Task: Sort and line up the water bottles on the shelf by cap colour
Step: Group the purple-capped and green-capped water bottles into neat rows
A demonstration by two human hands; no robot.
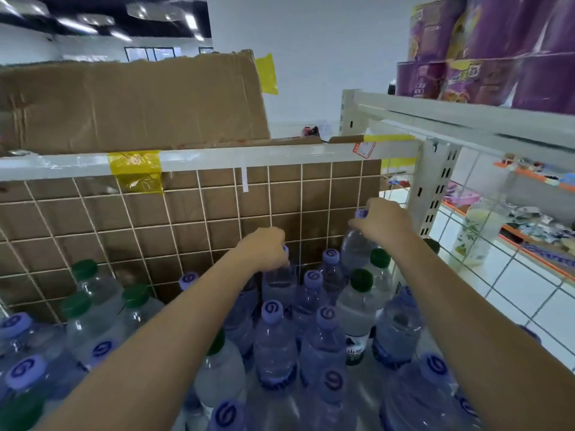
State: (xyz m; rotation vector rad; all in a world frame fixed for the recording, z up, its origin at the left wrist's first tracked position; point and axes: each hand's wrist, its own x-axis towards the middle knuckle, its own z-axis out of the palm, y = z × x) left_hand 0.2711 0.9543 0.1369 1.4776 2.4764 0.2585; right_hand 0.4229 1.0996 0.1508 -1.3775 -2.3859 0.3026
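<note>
Purple and green caps crowd the shelf in the head view, all in front of the white wire grid (pixel 186 213) backed with brown cardboard (pixel 130 101); the left hand (pixel 264 248) curls its fingers over the purple cap of a bottle (pixel 278 283) standing just before the grid; the right hand (pixel 384 222) pinches the purple cap of a raised bottle (pixel 354 247), lifted above its neighbours near the grid's right end; green-capped bottles (pixel 361 293) stand among purple-capped bottles (pixel 273 337) nearer the camera; more green caps (pixel 84 270) cluster toward the grid's left; purple packages (pixel 497 48) sit on the rack above, right of the grid.
</note>
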